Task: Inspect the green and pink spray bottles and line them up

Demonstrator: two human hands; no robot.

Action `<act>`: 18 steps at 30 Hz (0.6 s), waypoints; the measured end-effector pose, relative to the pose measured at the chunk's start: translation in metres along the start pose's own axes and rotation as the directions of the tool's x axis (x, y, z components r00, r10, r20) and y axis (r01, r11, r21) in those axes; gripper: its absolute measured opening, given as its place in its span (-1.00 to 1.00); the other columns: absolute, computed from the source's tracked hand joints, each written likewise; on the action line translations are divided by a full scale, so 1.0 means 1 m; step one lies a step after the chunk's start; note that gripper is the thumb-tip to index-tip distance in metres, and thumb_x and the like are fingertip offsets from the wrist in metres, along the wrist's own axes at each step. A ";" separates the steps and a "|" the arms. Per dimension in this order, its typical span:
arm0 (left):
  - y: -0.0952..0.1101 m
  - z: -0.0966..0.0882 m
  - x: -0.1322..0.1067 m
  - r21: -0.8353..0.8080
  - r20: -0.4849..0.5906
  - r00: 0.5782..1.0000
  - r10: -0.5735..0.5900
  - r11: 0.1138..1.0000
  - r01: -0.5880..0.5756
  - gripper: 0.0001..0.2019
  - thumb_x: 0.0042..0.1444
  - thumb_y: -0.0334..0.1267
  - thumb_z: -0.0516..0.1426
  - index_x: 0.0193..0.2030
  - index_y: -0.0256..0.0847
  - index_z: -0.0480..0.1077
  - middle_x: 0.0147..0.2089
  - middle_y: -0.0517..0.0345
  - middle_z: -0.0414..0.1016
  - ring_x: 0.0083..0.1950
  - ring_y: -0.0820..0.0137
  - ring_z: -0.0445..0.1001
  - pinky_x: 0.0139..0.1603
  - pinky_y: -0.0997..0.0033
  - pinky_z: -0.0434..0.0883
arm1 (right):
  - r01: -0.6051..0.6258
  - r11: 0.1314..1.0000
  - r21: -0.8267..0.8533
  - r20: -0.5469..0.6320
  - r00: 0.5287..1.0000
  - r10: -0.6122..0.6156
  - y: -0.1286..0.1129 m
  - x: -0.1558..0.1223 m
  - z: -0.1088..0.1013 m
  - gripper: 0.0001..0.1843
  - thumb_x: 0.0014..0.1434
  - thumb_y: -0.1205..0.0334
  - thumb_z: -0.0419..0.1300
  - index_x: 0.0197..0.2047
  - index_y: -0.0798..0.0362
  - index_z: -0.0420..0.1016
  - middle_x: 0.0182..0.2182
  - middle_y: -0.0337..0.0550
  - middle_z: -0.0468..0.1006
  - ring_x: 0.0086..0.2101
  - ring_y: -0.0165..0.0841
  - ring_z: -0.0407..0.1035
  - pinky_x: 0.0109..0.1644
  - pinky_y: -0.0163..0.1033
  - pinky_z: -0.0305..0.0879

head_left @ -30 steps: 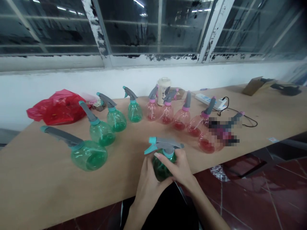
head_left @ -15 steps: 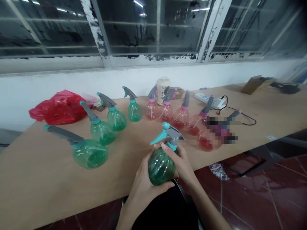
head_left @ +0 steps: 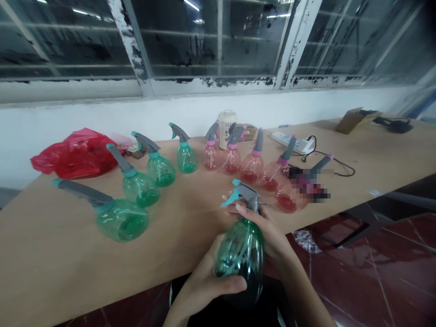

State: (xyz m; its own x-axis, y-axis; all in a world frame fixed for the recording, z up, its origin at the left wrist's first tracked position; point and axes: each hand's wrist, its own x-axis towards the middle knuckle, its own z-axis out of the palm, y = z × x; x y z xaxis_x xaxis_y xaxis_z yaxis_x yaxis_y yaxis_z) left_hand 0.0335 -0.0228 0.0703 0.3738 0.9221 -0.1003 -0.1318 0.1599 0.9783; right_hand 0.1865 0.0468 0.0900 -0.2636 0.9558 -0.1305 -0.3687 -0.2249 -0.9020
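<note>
A clear green spray bottle point(head_left: 240, 254) with a grey and teal trigger head stands tilted at the table's near edge, in front of my body. My left hand point(head_left: 204, 281) is closed around the lower left of its body, thumb across the front. Closed about its neck just under the head is my right hand point(head_left: 269, 229); the fingers behind the neck are partly hidden. Several green spray bottles point(head_left: 122, 220) holding some green liquid stand to the left. Several pink spray bottles point(head_left: 252, 168) with red liquid stand in a curved row beyond my hands.
On the wooden table point(head_left: 177, 240) a red plastic bag point(head_left: 78, 154) lies at the back left. A lidded paper cup point(head_left: 226, 129) stands behind the pink bottles. Farther right are a white power strip point(head_left: 293, 143) with a black cable and a cardboard piece point(head_left: 349, 120). A window runs behind.
The held bottle has come lower and nearer to me, its body turned more toward the camera. My right hand has shifted with it around the neck. The view has shifted slightly right.
</note>
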 end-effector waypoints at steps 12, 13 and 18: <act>0.007 0.003 0.000 0.184 -0.017 0.999 0.050 0.982 -0.046 -0.32 -0.07 0.02 0.30 0.23 0.10 0.24 0.23 0.12 0.35 0.26 0.08 0.28 0.26 -0.02 0.22 | 0.024 0.963 0.267 0.246 0.965 -0.092 0.002 0.024 -0.009 -0.69 -0.06 0.32 0.27 -0.17 0.04 0.55 -0.11 -0.10 0.60 -0.05 -0.15 0.47 0.17 0.06 0.25; 0.007 0.002 -0.002 0.201 -0.029 0.998 0.057 0.978 -0.050 -0.30 -0.08 0.03 0.30 0.23 0.13 0.24 0.26 0.13 0.32 0.29 0.08 0.25 0.28 -0.02 0.19 | 0.018 0.967 0.255 0.274 0.958 -0.090 0.002 0.026 -0.009 -0.66 -0.08 0.34 0.27 -0.16 0.04 0.55 -0.10 -0.10 0.60 -0.04 -0.14 0.46 0.17 0.08 0.24; -0.007 -0.018 -0.012 0.139 -0.144 0.987 0.069 0.989 -0.049 -0.30 -0.02 0.21 0.18 0.25 0.04 0.24 0.24 -0.01 0.35 0.24 0.06 0.32 0.25 -0.03 0.25 | 0.016 0.967 0.253 0.366 0.924 -0.111 0.005 0.027 -0.006 -0.54 -0.15 0.32 0.28 -0.08 0.01 0.51 -0.08 -0.08 0.58 0.00 -0.09 0.43 0.14 0.11 0.25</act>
State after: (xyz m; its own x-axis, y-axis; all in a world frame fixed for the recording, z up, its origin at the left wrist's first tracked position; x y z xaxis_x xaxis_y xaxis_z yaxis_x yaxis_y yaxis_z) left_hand 0.0132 -0.0283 0.0618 0.2279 0.9720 -0.0574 -0.0214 0.0640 0.9977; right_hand 0.1826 0.0724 0.0795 -0.5290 0.8385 0.1307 -0.5863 -0.2498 -0.7706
